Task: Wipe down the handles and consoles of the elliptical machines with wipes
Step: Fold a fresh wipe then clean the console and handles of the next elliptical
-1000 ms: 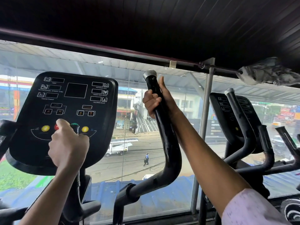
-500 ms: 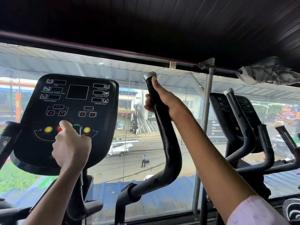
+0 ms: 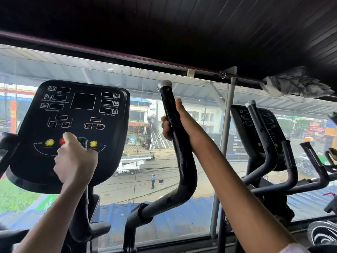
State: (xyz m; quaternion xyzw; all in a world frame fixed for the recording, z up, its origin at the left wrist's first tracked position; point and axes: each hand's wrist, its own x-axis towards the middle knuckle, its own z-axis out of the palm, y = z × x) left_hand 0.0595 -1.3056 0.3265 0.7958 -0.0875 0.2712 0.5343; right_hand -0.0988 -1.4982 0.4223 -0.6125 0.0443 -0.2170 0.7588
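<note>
- Hands are both holding on: the right hand is gripping the tall handle, and the left hand is curling around a short black grip in front of the console.
- No wipe is showing in either hand, so the cleaning may be getting skipped.
- Buttons are sitting right by the left hand, so a bump may be pressing one.
- That tall handle may be swinging if the right hand is pulling hard.
- Glass is filling the wall ahead, with a street far below.
- Next to this machine, a second machine is standing on the right.
- Up high, a dark ceiling is hanging low, and a grey bundle is sitting on a rail.
</note>
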